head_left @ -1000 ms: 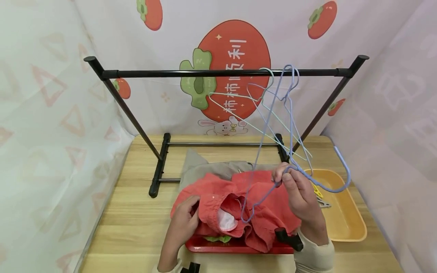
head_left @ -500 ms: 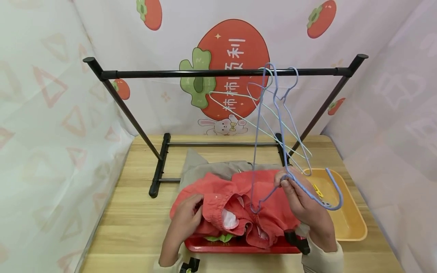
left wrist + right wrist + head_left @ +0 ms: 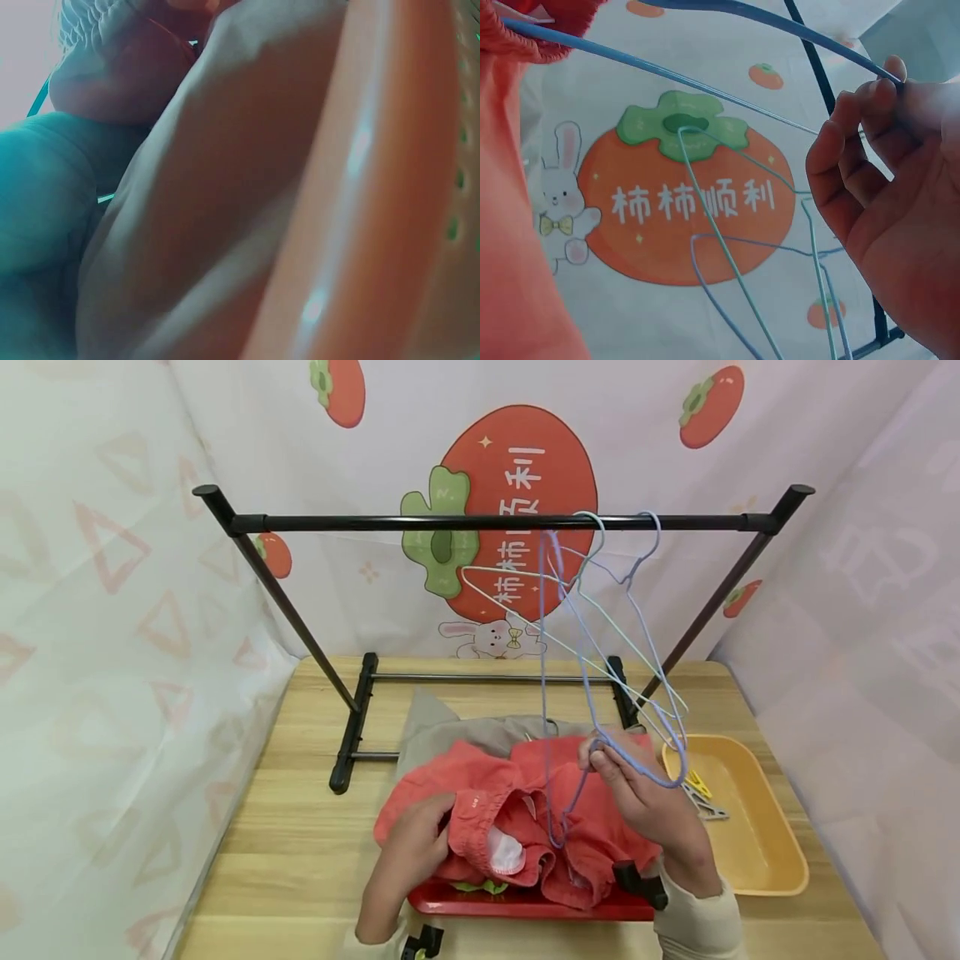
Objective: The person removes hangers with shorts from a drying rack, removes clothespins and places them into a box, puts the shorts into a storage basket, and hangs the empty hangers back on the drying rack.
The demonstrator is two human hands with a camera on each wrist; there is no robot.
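In the head view my left hand [image 3: 408,852] grips the waistband edge of a pair of red pants [image 3: 472,768] with an elastic waist, which lie on a red tray [image 3: 525,907]. A white lining shows inside the waist opening. My right hand [image 3: 648,806] pinches a blue wire hanger [image 3: 637,767] just below its hook, tilted over the pants. One end of this hanger overlaps the waist opening; the other reaches up toward the rack. From the right wrist, fingertips and thumb [image 3: 896,71] meet on the hanger's wire [image 3: 780,27].
Behind the tray stands a black clothes rack [image 3: 337,523], with a mint hanger [image 3: 517,612] and a second blue hanger [image 3: 641,618] on its bar. A grey garment [image 3: 495,731] lies under the pants. To the right, a yellow basket [image 3: 750,835] contains clothes pegs [image 3: 701,802].
The held hanger has swung left, its upper end dropping below the bar and its hook moving left. My right hand has shifted slightly left. The left hand stays at the waistband.
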